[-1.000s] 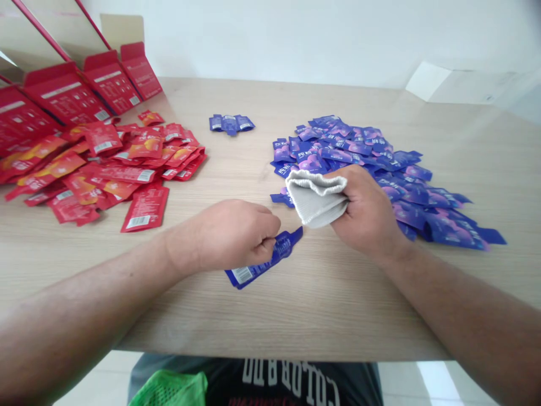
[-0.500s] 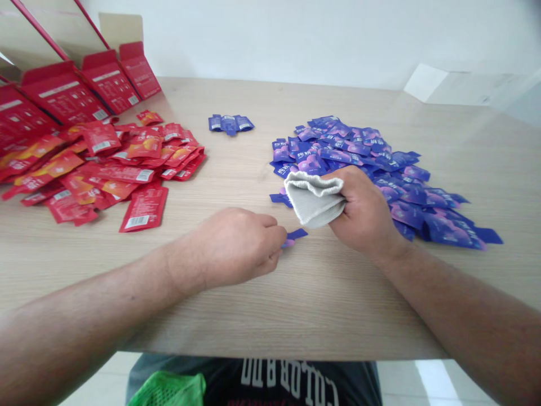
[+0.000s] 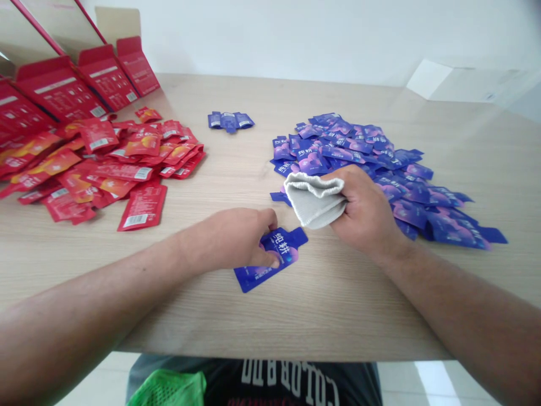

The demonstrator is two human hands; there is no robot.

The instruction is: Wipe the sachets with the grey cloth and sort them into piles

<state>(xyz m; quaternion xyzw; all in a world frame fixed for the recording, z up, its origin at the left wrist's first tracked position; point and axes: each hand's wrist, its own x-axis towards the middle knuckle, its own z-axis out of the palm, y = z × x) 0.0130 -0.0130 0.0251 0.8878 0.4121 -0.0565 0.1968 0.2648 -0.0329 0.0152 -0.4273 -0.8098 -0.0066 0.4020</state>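
My left hand (image 3: 243, 237) is at a blue sachet (image 3: 276, 243) with pink and white print, lying at a slant near the front of the table. The thumb rests across its face and the index finger is at its far edge, so the middle is partly covered. Closed around a folded off-white cloth (image 3: 316, 203) with a stitched edge, my right hand (image 3: 366, 208) is held in front of a heap of blue sachets (image 3: 338, 146). A small blue sachet tip (image 3: 280, 197) sticks out beside the cloth.
Red sachets (image 3: 141, 206) lie heaped at the left, before open red boxes (image 3: 63, 90) standing in a row. A few small blue sachets (image 3: 229, 121) sit at the back middle. A white box-like object (image 3: 450, 82) stands back right. Green mesh (image 3: 169, 389) shows below the table edge.
My left hand has opened its grip from a fist-like pinch, with fingers drawn back and up, so that most of the blue sachet now shows. My right hand with the cloth stays nearly still.
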